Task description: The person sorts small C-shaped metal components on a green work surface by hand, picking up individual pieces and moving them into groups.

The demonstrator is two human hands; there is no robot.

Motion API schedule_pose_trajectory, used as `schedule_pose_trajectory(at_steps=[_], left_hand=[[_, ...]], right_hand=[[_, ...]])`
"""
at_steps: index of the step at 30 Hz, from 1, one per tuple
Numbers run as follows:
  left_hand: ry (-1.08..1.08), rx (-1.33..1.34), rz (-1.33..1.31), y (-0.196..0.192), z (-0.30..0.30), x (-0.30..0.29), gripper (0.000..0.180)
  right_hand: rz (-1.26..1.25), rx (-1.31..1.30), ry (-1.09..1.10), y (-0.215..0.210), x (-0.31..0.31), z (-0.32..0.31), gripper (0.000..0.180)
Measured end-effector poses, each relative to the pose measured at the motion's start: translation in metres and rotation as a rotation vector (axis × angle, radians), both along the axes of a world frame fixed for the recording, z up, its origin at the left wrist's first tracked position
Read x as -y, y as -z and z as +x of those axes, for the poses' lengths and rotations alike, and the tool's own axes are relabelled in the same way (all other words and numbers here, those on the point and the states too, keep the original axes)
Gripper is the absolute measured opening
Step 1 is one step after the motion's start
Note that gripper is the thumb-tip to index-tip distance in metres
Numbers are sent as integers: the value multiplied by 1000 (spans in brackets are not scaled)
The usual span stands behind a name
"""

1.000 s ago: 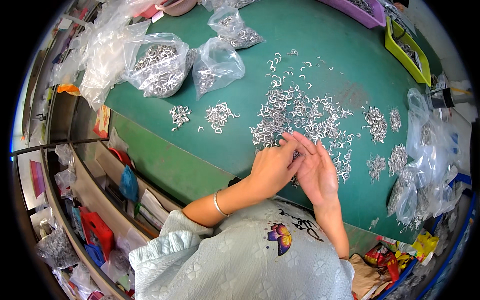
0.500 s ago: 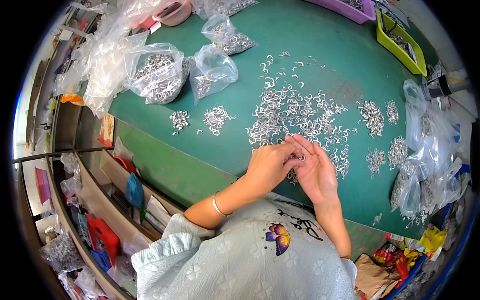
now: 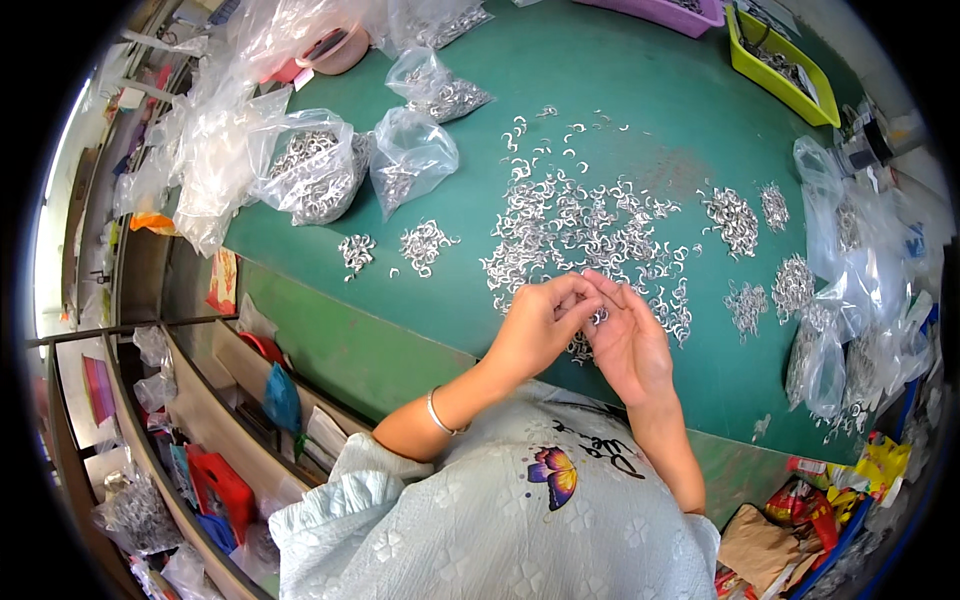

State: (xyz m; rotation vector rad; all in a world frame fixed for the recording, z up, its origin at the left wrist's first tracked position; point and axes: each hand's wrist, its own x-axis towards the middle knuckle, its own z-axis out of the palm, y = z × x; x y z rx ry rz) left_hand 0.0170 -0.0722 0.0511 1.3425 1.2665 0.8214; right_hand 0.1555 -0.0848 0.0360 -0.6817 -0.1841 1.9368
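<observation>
My left hand (image 3: 540,328) reaches over to my right, its thumb and fingertips pinched together; whatever lies between them is hidden. Palm up and slightly cupped, my right hand (image 3: 636,350) has its fingers stretched forward. A few small curved metal pieces (image 3: 600,316) rest in that palm, right beside the left fingertips. Just beyond both hands spreads a big loose heap of silvery crescent-shaped metal pieces (image 3: 560,225) on the green table (image 3: 400,295). Part of the heap is covered by my hands.
Two small piles (image 3: 427,247) lie to the left, several more (image 3: 733,222) to the right. Clear bags of metal pieces (image 3: 318,165) stand at the far left, other plastic bags (image 3: 868,290) along the right edge. A yellow-green tray (image 3: 785,70) sits far right.
The view has shifted slightly, so the table things sit a little further left. My left fingers have curled in closer above the right palm, which stays in about the same pose.
</observation>
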Motion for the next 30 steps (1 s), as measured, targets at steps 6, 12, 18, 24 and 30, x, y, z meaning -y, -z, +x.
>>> schedule_pose_trajectory(at_steps=[6, 12, 18, 24, 30], left_hand=[[-38, 185, -85, -1, 5, -1, 9], [-15, 128, -54, -3, 24, -2, 9], [80, 99, -27, 8, 41, -1, 12], [214, 7, -59, 1, 46, 0, 24], [233, -28, -31, 7, 52, 2, 29]], right_hand=[[7, 47, 89, 3, 7, 3, 25], [63, 195, 40, 8, 16, 21, 19], [79, 498, 100, 8, 22, 44, 15], [150, 1203, 362, 14, 22, 119, 9], [58, 1466, 401, 11, 10, 167, 16]])
